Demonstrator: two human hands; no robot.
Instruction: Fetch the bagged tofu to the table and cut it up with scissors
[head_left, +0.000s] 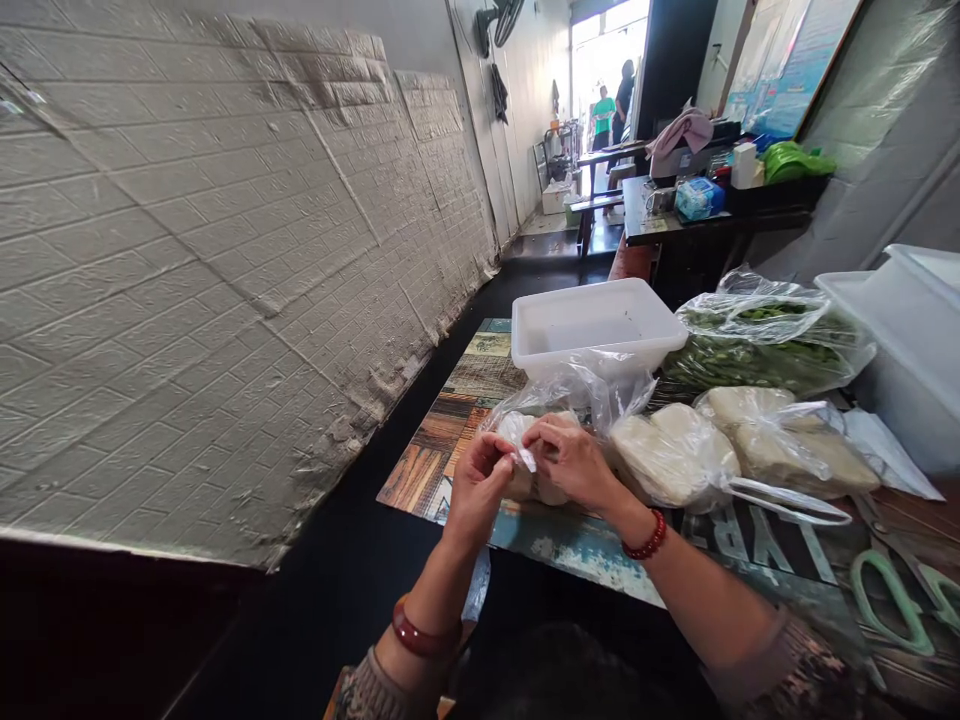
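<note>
My left hand (478, 485) and my right hand (576, 468) meet over a clear plastic bag (583, 388) near the table's front edge. Both sets of fingertips pinch a gathered, whitish twist of its plastic. Pale contents show through below my hands, partly covered by them. To the right lies a tied clear bag of pale, doughy-looking pieces (675, 455). Beside that is another knotted bag with similar pale pieces (787, 440). I wear a dark red bangle on the left wrist and a red beaded bracelet on the right.
Behind the bags stands a white plastic tub (600, 350). Bagged green leaves (757, 360) lie right of it, near stacked translucent bins (900, 350). Green-handled scissors (889, 600) rest at the right front. A textured wall (225, 280) runs along the left. Two people stand near the far doorway.
</note>
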